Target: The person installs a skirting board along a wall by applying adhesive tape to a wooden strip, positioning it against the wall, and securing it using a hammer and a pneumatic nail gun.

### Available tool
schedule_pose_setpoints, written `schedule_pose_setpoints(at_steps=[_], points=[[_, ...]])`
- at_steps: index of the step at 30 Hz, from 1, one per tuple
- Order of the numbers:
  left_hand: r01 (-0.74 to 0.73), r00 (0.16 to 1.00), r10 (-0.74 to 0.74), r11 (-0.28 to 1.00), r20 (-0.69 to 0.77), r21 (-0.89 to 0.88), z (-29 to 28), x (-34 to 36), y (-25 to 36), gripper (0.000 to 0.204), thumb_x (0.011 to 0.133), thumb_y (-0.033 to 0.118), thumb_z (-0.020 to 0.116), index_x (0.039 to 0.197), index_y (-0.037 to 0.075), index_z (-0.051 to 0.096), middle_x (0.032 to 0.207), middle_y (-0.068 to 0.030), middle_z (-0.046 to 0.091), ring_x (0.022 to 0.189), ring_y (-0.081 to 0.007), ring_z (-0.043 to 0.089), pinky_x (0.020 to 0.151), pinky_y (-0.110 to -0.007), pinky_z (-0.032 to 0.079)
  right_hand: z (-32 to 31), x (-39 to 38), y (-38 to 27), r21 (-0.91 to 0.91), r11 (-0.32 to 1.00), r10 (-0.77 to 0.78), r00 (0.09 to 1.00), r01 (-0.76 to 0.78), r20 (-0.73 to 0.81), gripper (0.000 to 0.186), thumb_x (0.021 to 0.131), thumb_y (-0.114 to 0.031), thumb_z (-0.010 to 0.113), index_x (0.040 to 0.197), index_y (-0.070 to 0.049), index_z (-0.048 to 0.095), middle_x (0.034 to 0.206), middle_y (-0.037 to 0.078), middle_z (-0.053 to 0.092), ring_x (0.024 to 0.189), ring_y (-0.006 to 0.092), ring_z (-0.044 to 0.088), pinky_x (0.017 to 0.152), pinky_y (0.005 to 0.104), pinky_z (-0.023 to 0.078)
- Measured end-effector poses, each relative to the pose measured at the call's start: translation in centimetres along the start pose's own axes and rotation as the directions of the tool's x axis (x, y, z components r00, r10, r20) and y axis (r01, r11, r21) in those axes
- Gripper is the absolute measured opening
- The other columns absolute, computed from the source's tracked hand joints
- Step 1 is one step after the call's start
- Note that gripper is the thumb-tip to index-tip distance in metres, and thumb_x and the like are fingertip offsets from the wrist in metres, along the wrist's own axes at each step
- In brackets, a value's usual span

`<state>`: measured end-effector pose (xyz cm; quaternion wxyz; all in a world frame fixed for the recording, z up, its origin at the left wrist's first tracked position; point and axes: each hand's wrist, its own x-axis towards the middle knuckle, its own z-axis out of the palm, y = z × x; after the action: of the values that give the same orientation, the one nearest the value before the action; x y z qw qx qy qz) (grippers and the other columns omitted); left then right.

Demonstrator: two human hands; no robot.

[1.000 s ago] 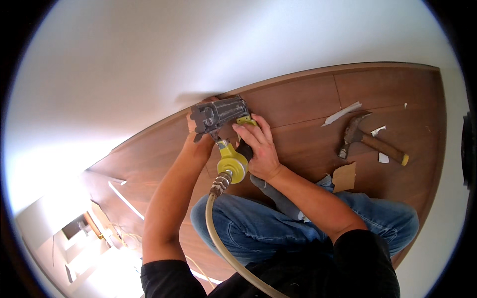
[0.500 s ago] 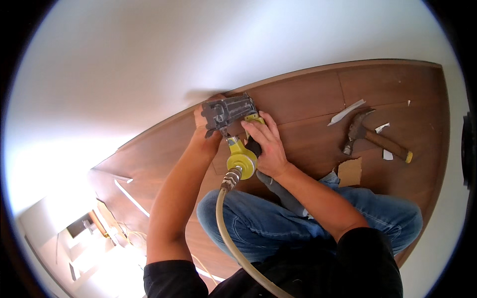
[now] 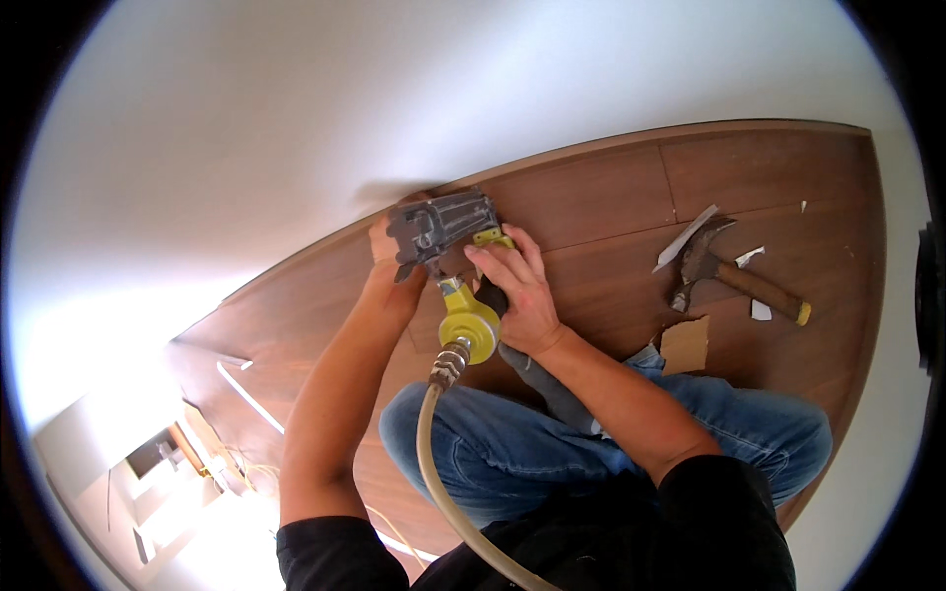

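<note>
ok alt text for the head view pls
Both hands grip a grey and yellow pneumatic nailer against the base of a white wall: left hand behind it, right hand on its handle. A hammer lies on the brown wood floor.

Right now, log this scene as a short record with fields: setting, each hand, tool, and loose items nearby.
setting: brown wood-plank floor meeting a white wall; person kneeling in blue jeans
left hand: on the far side of the tool's grey head, by the wall edge
right hand: wrapped around the tool's grip
tool: yellow and grey air nailer, head at the floor-wall joint, beige hose attached
nearby: hammer, cardboard scrap, white scraps to the right
</note>
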<state>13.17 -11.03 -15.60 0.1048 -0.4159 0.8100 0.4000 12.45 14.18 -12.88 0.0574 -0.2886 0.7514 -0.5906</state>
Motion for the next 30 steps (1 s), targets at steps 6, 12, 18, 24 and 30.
schedule_pose_setpoints(at_steps=[6,12,18,24,30], points=[[0.076,0.996,-0.082,0.975,-0.021,-0.208,0.0,0.4,-1.6,0.024,0.095,0.02,0.063,0.115,0.011,0.073,0.115,-0.0115,0.076,0.105,-0.0292,0.074,0.088,-0.039,0.059,-0.3,-0.4,0.4,0.002,1.0,-0.025,0.999,0.025,0.036,0.069,0.075,-0.011,0.082,0.141,-0.017,0.062,0.132,0.011,0.062,0.139,0.0439,0.042,0.117,0.0522,0.037],[-0.162,0.978,0.206,0.765,0.0,0.623,0.7,-5.6,9.4,0.024,0.098,0.016,0.056,0.109,0.005,0.074,0.113,-0.018,0.076,0.102,-0.0331,0.075,0.085,-0.044,0.06,-2.2,-0.3,1.2,0.052,0.996,-0.072,0.997,0.073,-0.026,0.076,0.075,-0.014,0.087,0.144,-0.01,0.057,0.144,0.018,0.054,0.135,0.0465,0.047,0.117,0.0539,0.038],[-0.159,0.976,0.203,0.417,0.079,0.895,-0.1,-5.9,7.2,0.02,0.099,0.013,0.059,0.106,0.005,0.076,0.112,-0.0143,0.077,0.103,-0.0278,0.076,0.081,-0.04,0.063,-11.5,-5.6,-3.2,0.133,0.963,0.214,0.966,-0.234,0.148,0.068,0.083,-0.01,0.079,0.145,-0.004,0.052,0.142,0.018,0.054,0.134,0.0356,0.049,0.115,0.0471,0.04],[-0.209,0.894,0.447,0.382,0.018,0.9,1.1,-5.1,6.3,0.016,0.094,0.007,0.064,0.105,0.003,0.075,0.105,-0.0121,0.078,0.099,-0.0257,0.076,0.075,-0.037,0.064,-30.5,-13.3,-10.1,-0.222,0.94,0.211,0.952,-0.26,-0.22,0.066,0.09,-0.019,0.072,0.148,-0.001,0.047,0.143,0.016,0.053,0.136,0.0304,0.049,0.117,0.0462,0.037],[-0.245,0.884,0.467,0.431,0.017,0.869,1.5,-3.7,6.3,0.019,0.095,0.01,0.062,0.102,-0.002,0.074,0.102,-0.0189,0.077,0.094,-0.0295,0.078,0.079,-0.041,0.064,-41.5,-23.7,-15.0,-0.172,0.954,0.065,0.729,-0.246,-0.681,0.064,0.098,-0.011,0.064,0.156,-0.001,0.037,0.153,0.014,0.046,0.138,0.0296,0.048,0.116,0.0457,0.041]])
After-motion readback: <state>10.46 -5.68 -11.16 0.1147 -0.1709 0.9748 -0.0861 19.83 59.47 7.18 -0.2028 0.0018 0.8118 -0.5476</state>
